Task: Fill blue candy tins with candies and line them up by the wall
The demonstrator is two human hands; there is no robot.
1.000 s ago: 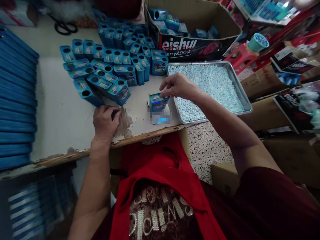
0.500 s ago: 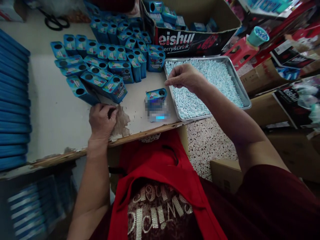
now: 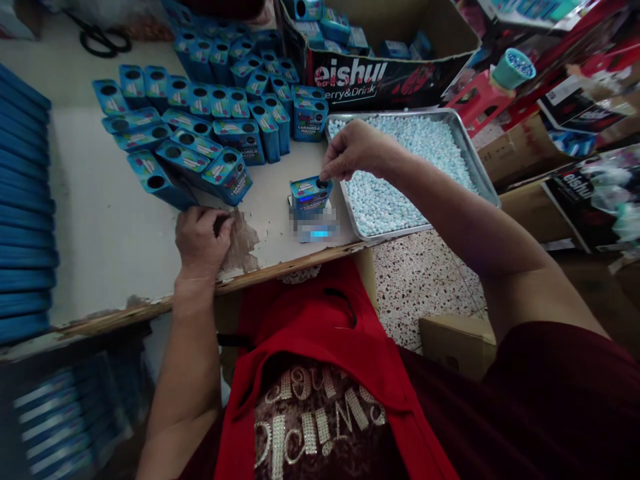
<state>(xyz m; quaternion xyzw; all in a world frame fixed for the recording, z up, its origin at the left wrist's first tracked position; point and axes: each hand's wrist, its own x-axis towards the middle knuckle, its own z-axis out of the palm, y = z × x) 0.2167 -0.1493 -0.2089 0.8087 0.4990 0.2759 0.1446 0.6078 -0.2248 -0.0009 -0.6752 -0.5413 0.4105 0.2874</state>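
Note:
My right hand point(image 3: 350, 155) is pinched over the round hole of a blue tin point(image 3: 310, 193), its fingertips at the opening; what they hold is too small to make out. The tin stands on a small scale point(image 3: 317, 230) with a lit display, partly blurred. Beside it, a metal tray point(image 3: 487, 187) holds many pale blue pellets point(image 3: 387, 207), and my right wrist passes over them. My left hand point(image 3: 203, 240) rests on the table edge with curled fingers, close to the blue tins point(image 3: 230, 175); its palm side is hidden.
Many upright blue tins point(image 3: 200, 100) crowd the back of the white table point(image 3: 85, 253). A cardboard box point(image 3: 370, 83) with tins stands behind the tray. Black scissors point(image 3: 105, 41) lie at the back left. Stacked blue items point(image 3: 25, 220) line the left. A cup point(image 3: 513, 70) sits on a red stool point(image 3: 480, 103).
My right hand has moved down and slightly left, from beside the tray's edge to the tin's hole. My left hand has stayed in place. The view has shifted slightly.

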